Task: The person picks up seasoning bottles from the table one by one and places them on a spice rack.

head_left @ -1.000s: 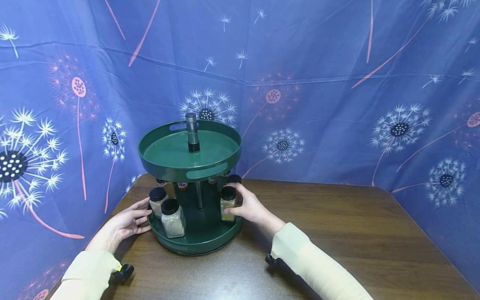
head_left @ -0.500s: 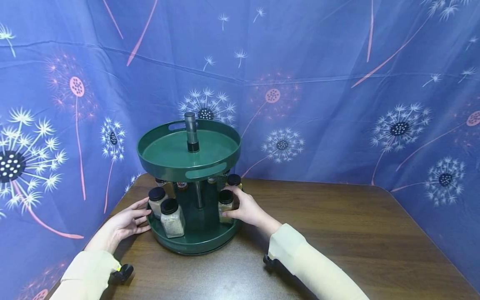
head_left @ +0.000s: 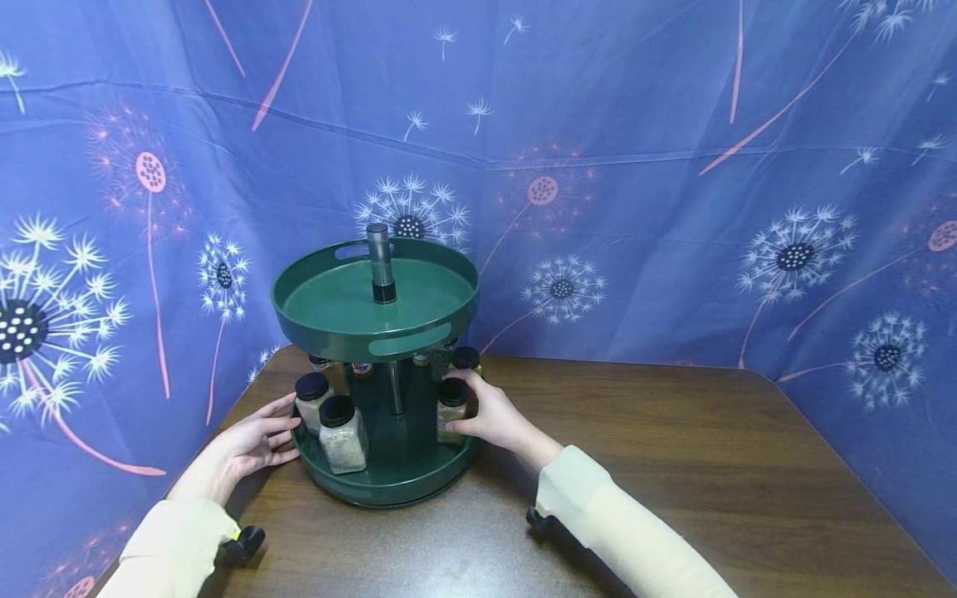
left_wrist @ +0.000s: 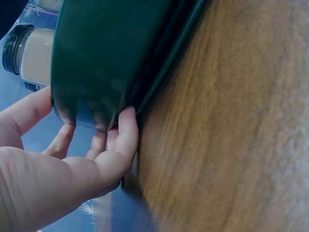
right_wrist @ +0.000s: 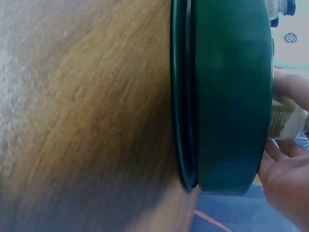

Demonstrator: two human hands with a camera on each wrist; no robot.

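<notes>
A two-tier green turntable rack (head_left: 344,345) stands on the table, with black-lidded spice jars on its lower tray (head_left: 392,496). My right hand (head_left: 497,415) holds a square glass spice jar (head_left: 450,415) at the right of that tray, thumb in front and fingers behind. In the right wrist view, the jar (right_wrist: 285,118) shows a printed label between thumb and fingers. My left hand (head_left: 250,444) touches the left side of the lower tray with spread fingertips, and its fingers (left_wrist: 128,130) press the green wall. Two pale-filled jars, a rear one (head_left: 310,407) and a front one (head_left: 344,440), stand near it.
Another black-lidded jar (head_left: 466,359) sits behind my right hand, and more jars stand partly hidden under the upper tray (head_left: 329,311). A metal post (head_left: 380,262) rises through the rack's centre. Patterned blue cloth (head_left: 635,208) hangs behind and beside the wooden table (head_left: 673,465).
My right hand has shifted slightly left and down with the spice jar, uncovering more of the jar behind. My left hand stays against the tray.
</notes>
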